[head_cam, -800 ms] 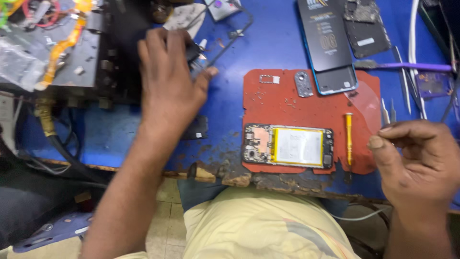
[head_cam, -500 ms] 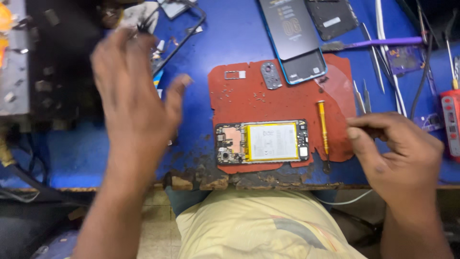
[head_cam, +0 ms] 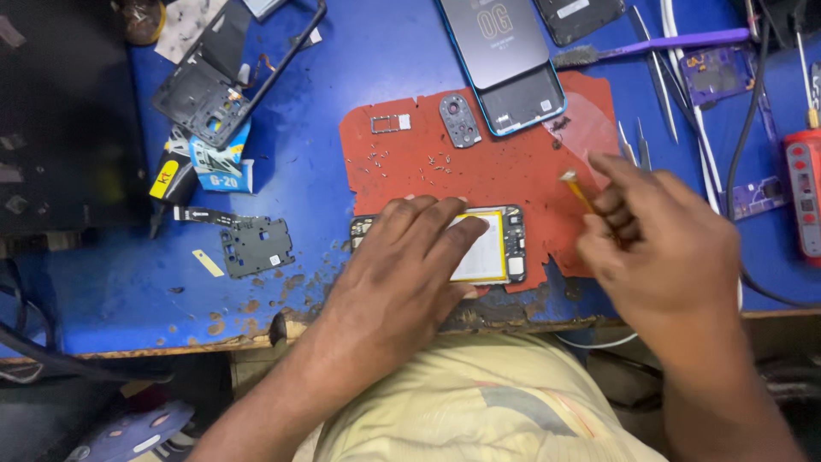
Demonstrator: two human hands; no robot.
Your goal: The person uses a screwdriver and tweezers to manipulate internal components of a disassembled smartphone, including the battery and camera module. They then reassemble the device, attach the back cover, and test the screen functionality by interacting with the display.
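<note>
Since half a second ago your left hand (head_cam: 402,274) has come in from the dark equipment at the bench's left and now lies flat, fingers spread and gripping nothing, on the opened phone (head_cam: 479,248) with its pale battery, covering the phone's left half. That phone sits at the near edge of the worn red mat (head_cam: 428,171), close to the chipped front lip of the blue bench (head_cam: 299,128), so there is little room toward you. To the left of your hand the blue surface is open as far as a small dark shield plate (head_cam: 256,246) and a loose phone frame (head_cam: 209,94) farther back. Tiny screws (head_cam: 428,162) lie scattered on the mat just beyond your fingertips, with a camera bezel (head_cam: 460,120) and a blue-rimmed back cover (head_cam: 509,64) behind them. Your right hand (head_cam: 667,248) has lifted off the bench and hovers just right of the phone, fingers curled shut on a thin yellow tool (head_cam: 577,190), probably a small screwdriver, though only its tip shows. Tweezers (head_cam: 658,68) and a red device (head_cam: 804,197) crowd the right side.
</note>
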